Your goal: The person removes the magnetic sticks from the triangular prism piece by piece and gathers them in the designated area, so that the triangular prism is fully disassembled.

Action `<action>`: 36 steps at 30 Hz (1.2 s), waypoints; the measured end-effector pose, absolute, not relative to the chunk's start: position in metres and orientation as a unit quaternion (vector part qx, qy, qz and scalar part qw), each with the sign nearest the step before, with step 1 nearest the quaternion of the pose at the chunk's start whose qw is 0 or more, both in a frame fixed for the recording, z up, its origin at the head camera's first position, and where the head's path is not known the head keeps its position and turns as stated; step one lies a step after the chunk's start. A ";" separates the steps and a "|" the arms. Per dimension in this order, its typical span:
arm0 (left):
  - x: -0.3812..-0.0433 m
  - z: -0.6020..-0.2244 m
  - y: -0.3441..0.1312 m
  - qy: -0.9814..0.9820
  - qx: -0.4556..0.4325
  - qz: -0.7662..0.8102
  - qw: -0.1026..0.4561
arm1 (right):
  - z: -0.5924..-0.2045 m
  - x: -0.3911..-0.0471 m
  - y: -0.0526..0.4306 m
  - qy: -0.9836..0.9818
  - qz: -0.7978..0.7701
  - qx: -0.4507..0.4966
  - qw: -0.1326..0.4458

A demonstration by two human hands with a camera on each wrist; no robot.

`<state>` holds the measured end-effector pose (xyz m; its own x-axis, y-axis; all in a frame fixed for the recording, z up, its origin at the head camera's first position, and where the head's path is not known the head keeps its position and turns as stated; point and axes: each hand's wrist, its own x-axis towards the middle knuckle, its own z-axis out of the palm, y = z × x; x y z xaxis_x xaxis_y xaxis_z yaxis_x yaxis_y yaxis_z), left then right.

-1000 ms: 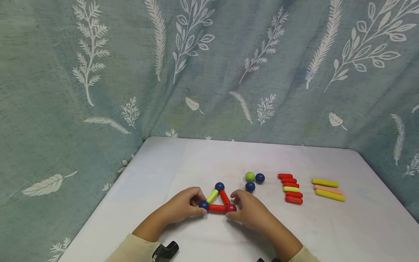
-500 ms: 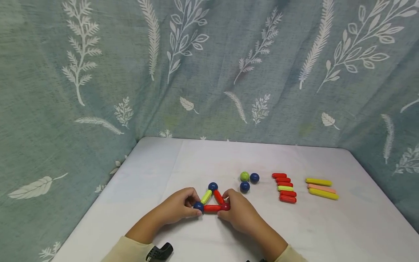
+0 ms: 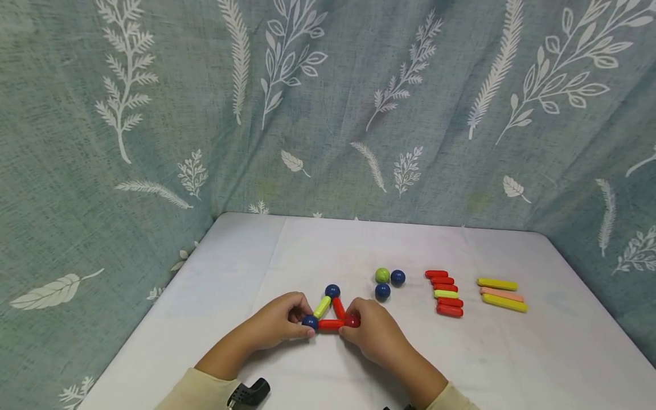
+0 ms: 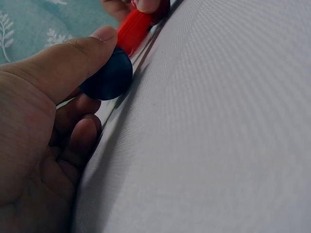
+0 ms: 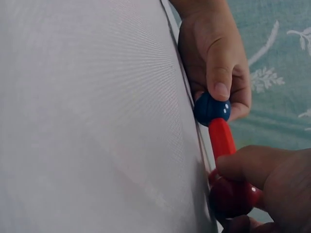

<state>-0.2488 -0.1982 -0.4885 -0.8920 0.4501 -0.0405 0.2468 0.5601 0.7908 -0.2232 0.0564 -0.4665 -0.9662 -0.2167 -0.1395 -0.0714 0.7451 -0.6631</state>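
Note:
A triangle of balls and short sticks lies on the white table. My left hand pinches the blue ball at its left corner, thumb on the near side. At the right corner my right hand holds the dark red ball, the thumb touching the end of the red stick that joins both corners. Another blue ball forms the far corner. A yellow-green stick makes the left side and a second red stick the right side, its lower end partly covered by my fingers.
Beyond the right hand sit a green ball and two blue balls. Farther right lies a column of short sticks, mostly red, then longer yellow sticks with a peach stick between. Patterned cloth hangs behind.
The right hand's fingers have closed in around the red ball, which they surrounded more loosely before. My left hand keeps its pinch on the blue ball. The whole head view has shifted slightly.

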 end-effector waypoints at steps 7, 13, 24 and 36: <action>-0.248 -0.487 -0.198 0.876 0.194 0.424 0.122 | -0.470 -0.222 0.059 0.926 -0.351 -0.098 0.097; -0.247 -0.486 -0.197 0.876 0.198 0.423 0.120 | -0.471 -0.223 0.062 0.920 -0.364 -0.102 0.107; -0.246 -0.486 -0.198 0.879 0.196 0.420 0.116 | -0.472 -0.222 0.063 0.918 -0.362 -0.112 0.116; -0.246 -0.486 -0.197 0.877 0.195 0.424 0.117 | -0.469 -0.228 0.079 0.906 -0.390 -0.108 0.123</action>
